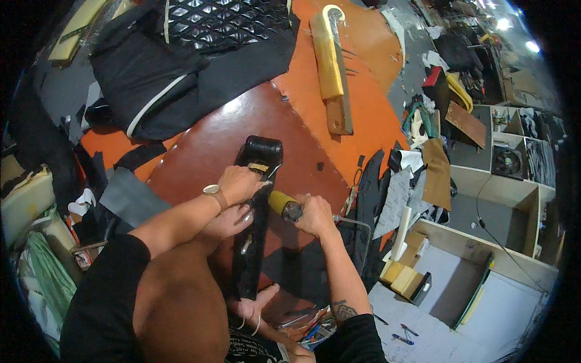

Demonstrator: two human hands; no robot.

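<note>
My left hand (241, 183) grips a long black upholstered piece (248, 270) near its broad upper end, where a small tan patch shows. My bare foot (230, 219) rests on this piece below that hand, and the other foot (260, 300) is at its lower end. My right hand (314, 216) is closed on a yellow tool (281, 203) with a dark metal part, held against the right side of the black piece; a hose (356, 221) runs off to the right. Under all this lies a brown-red leather sheet (227, 123).
Black fabric (145, 91) and quilted material (227, 21) lie at the upper left. A yellow foam-padded wooden piece (331, 72) lies on orange sheeting (372, 109). Scissors (354, 187) and scraps are at the right, beside white open compartments (496, 199). Foam pieces (27, 199) are piled at the left.
</note>
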